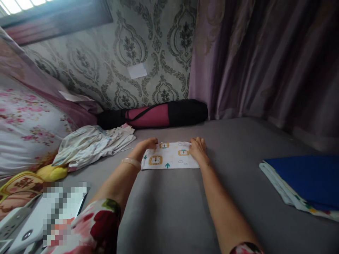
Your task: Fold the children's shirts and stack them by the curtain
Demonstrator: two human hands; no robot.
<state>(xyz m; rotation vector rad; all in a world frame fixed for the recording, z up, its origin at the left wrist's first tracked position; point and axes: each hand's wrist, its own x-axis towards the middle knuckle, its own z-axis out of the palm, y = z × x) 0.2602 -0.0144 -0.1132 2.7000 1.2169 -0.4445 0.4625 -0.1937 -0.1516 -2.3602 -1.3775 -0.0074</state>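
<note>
A small white cloth (171,157) printed with orange lion faces lies folded into a flat rectangle on the grey bed surface (169,208). My left hand (147,145) rests at its far left corner with fingers curled onto the edge. My right hand (197,148) lies on the cloth's far right corner, fingers pressed down on the fabric. A pale bangle sits on my left wrist.
A heap of light unfolded clothes (92,144) lies to the left, beside floral pillows (26,130). A black and pink rolled bag (156,114) lies against the patterned wall. A stack of folded fabric with a blue top (304,181) is at the right. Purple curtains (265,60) hang behind.
</note>
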